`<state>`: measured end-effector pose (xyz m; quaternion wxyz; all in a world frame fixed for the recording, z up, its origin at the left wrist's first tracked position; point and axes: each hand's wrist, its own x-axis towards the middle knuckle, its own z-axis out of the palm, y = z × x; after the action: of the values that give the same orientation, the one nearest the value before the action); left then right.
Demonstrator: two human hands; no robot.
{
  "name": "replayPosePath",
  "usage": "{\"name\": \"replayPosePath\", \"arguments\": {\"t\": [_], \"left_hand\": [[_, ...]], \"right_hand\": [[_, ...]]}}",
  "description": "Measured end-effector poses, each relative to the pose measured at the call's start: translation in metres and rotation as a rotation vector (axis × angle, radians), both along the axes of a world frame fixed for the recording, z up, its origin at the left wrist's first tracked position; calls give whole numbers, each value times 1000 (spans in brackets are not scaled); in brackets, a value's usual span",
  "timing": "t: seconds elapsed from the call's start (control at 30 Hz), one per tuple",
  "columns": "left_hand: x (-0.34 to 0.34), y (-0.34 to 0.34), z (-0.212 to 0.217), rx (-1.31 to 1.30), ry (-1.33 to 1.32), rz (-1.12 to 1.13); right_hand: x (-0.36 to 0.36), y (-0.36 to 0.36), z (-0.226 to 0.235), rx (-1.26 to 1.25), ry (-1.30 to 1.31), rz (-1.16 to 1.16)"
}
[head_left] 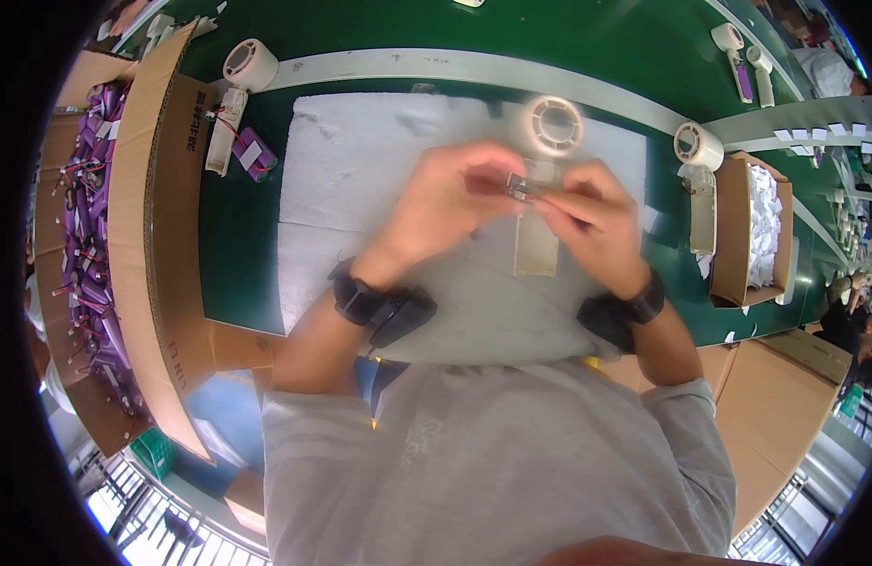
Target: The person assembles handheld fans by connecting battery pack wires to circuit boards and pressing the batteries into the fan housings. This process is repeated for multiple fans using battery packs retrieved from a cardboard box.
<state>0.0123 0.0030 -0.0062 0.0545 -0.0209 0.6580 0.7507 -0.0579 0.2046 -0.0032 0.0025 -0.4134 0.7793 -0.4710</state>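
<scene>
A small dark and silvery part [520, 186], too blurred to tell its kind, sits between the fingertips of my two hands. My left hand [452, 193] pinches it from the left. From the right, the closed fingers of my right hand [598, 219] meet it at its edge. Directly under my hands lies a white handheld fan body, its round head [555, 125] pointing away from me and its long open handle [537, 249] toward me. The middle of that fan is partly hidden by my fingers. White foam padding [346, 198] supports it.
At left, a large cardboard box [176, 236] holds many purple battery packs [91, 245]. Beside it lie another fan body [250, 66] and a purple battery [255, 153] with wires. To the right are a fan body [699, 146] and a carton [733, 231] of white paper pieces.
</scene>
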Motion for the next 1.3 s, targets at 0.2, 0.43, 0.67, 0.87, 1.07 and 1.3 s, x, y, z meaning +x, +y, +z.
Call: {"name": "replayPosePath", "arguments": {"t": [0.2,0.43,0.67,0.87,1.07,1.3], "left_hand": [[-2,0,4,-62,-21,-21],[2,10,4,-249,247,38],[1,9,7,-358,250,63],[1,8,6,-380,260,75],[2,7,3,-489,335,79],[2,7,-1,-533,391,99]], "right_hand": [[-2,0,1,44,59,40],[5,-7,7,-2,-91,-100],[4,-6,8,52,-28,-72],[2,-3,8,58,-56,-77],[2,-4,11,80,-45,-89],[0,-4,11,101,13,-86]]}}
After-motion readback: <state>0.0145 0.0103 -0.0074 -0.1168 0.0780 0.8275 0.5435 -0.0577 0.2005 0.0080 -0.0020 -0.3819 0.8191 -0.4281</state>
